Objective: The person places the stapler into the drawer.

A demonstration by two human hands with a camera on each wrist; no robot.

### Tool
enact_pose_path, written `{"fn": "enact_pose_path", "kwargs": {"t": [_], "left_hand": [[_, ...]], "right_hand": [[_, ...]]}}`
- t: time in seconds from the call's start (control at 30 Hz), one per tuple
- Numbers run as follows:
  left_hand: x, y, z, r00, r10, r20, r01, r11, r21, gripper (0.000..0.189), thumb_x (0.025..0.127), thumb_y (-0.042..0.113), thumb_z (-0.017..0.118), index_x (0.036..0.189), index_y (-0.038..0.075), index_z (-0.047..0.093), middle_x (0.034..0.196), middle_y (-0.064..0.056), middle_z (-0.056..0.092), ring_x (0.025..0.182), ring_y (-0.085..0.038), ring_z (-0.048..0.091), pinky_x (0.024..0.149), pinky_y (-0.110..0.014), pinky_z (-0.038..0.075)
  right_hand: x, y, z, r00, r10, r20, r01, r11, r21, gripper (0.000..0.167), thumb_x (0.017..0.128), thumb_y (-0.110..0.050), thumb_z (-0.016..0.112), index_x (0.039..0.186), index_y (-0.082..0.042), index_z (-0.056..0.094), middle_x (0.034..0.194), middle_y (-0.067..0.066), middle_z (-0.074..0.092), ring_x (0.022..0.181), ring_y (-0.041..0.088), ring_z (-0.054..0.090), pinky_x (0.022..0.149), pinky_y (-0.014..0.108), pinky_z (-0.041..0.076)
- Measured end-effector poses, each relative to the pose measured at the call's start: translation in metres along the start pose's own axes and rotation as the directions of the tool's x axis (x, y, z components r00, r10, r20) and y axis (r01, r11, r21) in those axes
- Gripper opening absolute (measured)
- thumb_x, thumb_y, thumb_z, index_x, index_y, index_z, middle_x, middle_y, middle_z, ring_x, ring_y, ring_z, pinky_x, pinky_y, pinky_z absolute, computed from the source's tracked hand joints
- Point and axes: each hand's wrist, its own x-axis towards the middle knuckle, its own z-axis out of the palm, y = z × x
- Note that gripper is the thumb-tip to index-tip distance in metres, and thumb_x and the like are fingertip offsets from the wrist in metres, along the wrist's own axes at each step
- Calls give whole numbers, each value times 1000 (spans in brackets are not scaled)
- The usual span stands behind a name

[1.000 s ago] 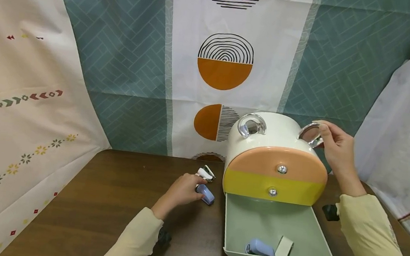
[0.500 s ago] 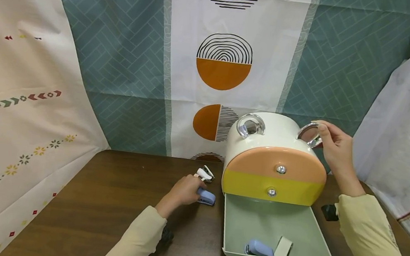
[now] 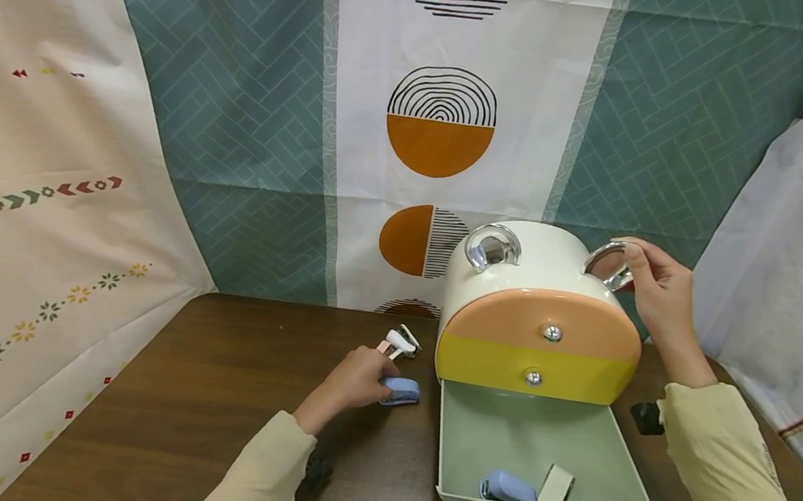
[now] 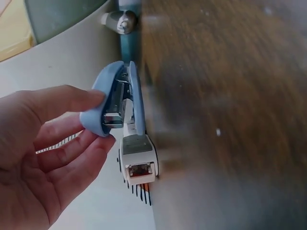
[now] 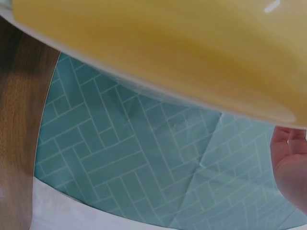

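My left hand (image 3: 355, 376) pinches a small blue stapler (image 3: 401, 392) just above or on the table, thumb on one side and fingers on the other. In the left wrist view the blue stapler (image 4: 103, 103) has its arms spread apart. A white stapler (image 3: 402, 342) lies just beyond those fingers. My right hand (image 3: 661, 298) grips the right chrome loop handle (image 3: 609, 262) on top of a rounded white drawer box (image 3: 540, 257). Its pale green bottom drawer (image 3: 530, 427) is pulled out, with another blue stapler (image 3: 509, 486) and a pale stapler (image 3: 556, 487) inside.
The orange top drawer (image 3: 498, 314) and yellow middle drawer (image 3: 478, 361) are closed. A second chrome loop handle (image 3: 493, 246) stands on the box's left. Patterned cloth (image 3: 262, 105) hangs behind the brown table (image 3: 225, 395).
The blue stapler under my left hand has turned so it lies more sideways, and the thumb and fingers have come round it. My right hand stays on the handle.
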Motion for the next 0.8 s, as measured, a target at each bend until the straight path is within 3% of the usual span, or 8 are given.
{"fn": "enact_pose_path", "kwargs": {"t": [0.3, 0.5, 0.8], "left_hand": [[-15, 3, -14, 991, -18, -135, 1, 992, -124, 17, 61, 8, 71, 78, 7, 71, 67, 3, 63, 57, -5, 51, 52, -18, 39], [-26, 19, -34, 985, -19, -173, -18, 977, -212, 18, 64, 7, 74, 82, 4, 70, 74, -2, 65, 63, -13, 58, 57, -21, 45], [-31, 50, -49, 978, 56, -200, -121, 936, -331, 20, 68, 4, 75, 87, 2, 69, 83, -4, 65, 71, -11, 60, 65, -22, 51]], "right_hand": [[1, 2, 1, 1000, -8, -7, 8, 1000, 18, 23, 91, -13, 53, 108, -5, 66, 84, -23, 61, 65, -4, 55, 56, 10, 45], [2, 1, 2, 1000, 2, 11, -2, 1000, 11, 23, 92, -15, 52, 108, -6, 66, 83, -23, 61, 69, -3, 55, 56, 11, 45], [3, 9, 0, 1000, -7, -1, 7, 1000, -15, 24, 92, -15, 52, 109, -4, 65, 85, -25, 60, 70, -4, 55, 55, 11, 45]]}}
